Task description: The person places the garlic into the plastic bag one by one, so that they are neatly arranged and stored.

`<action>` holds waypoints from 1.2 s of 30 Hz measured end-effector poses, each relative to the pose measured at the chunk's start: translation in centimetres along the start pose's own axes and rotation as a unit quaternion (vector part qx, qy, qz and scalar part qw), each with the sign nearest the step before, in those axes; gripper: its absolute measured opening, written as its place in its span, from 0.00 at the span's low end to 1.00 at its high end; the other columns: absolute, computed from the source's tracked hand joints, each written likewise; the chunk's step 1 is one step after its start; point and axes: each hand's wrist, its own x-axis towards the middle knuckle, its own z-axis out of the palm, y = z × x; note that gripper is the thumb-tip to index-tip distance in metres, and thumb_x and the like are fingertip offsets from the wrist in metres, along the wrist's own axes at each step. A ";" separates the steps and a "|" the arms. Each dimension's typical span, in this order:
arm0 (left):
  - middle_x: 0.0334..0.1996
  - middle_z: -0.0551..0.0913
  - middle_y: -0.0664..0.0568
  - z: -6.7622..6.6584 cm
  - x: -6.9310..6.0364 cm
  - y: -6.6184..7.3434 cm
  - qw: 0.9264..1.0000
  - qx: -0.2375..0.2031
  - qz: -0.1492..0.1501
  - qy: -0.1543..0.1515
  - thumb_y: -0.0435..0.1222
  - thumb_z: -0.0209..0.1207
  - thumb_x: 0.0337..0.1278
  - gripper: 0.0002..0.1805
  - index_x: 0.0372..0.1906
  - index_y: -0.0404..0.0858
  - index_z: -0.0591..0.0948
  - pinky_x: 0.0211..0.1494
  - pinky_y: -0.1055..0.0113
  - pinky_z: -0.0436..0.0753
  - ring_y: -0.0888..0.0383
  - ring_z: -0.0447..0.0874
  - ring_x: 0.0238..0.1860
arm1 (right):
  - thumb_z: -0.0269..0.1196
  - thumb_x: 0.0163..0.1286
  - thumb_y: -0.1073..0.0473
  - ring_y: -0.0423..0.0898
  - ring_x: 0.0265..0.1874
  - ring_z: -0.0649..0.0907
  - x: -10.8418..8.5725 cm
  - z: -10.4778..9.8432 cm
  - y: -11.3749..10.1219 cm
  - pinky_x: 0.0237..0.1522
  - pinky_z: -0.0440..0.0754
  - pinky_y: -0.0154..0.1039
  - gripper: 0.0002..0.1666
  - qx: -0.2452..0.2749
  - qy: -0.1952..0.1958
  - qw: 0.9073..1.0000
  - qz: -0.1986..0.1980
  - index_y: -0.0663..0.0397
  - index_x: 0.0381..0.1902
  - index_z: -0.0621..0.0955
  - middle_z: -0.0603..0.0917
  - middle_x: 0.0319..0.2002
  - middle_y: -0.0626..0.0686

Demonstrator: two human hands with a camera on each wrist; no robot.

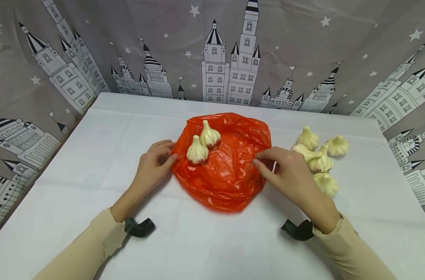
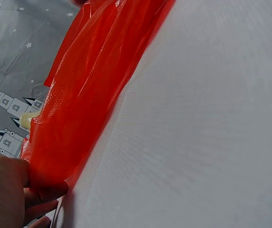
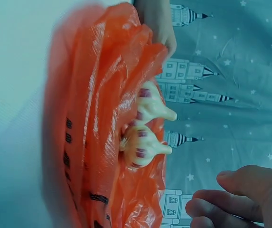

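A red plastic bag (image 1: 229, 155) lies spread on the table with its mouth facing up. Two garlic bulbs, one (image 1: 197, 151) nearer and one (image 1: 210, 135) farther back, sit inside toward its left side. My left hand (image 1: 153, 163) pinches the bag's left rim between thumb and fingers; the left wrist view shows fingertips (image 2: 45, 191) behind the red plastic. At the right rim my right hand (image 1: 289, 171) hovers with nothing in it. The right wrist view shows its thumb and fingers (image 3: 216, 209) apart from the bag.
Several more garlic bulbs (image 1: 320, 161) lie grouped on the white table (image 1: 212, 245), just beyond my right hand. Behind the table hangs a grey cloth (image 1: 289, 46) printed with castles and stars. Black wrist straps (image 1: 139, 227) stick out below both hands.
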 end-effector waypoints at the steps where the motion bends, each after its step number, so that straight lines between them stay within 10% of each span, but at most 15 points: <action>1: 0.62 0.85 0.38 0.0 -0.1 0.0 1.000 -0.001 -0.001 0.001 0.33 0.63 0.69 0.09 0.32 0.34 0.86 0.77 0.38 0.69 0.43 0.75 0.72 | 0.74 0.66 0.63 0.40 0.25 0.79 -0.1 0.0 0.0 0.27 0.78 0.33 0.05 -0.001 -0.002 1.000 -0.003 0.50 0.40 0.91 0.88 0.30 0.44; 20: 0.62 0.85 0.39 -0.2 -0.1 0.0 1.000 -0.001 -0.008 -0.003 0.32 0.63 0.70 0.09 0.32 0.34 0.87 0.77 0.38 0.69 0.43 0.74 0.72 | 0.81 0.52 0.65 0.34 0.22 0.75 -3.3 -3.7 2.5 0.27 0.74 0.24 0.15 -0.014 0.087 0.996 -0.030 0.48 0.39 0.91 0.90 0.32 0.44; 36: 0.61 0.86 0.38 -0.4 0.2 0.3 1.000 0.004 -0.007 0.003 0.32 0.63 0.70 0.09 0.32 0.33 0.87 0.77 0.40 0.70 0.43 0.75 0.72 | 0.81 0.52 0.65 0.19 0.35 0.78 -6.7 -7.8 6.7 0.39 0.69 0.17 0.17 -0.044 0.129 0.989 0.059 0.51 0.42 0.92 0.91 0.35 0.47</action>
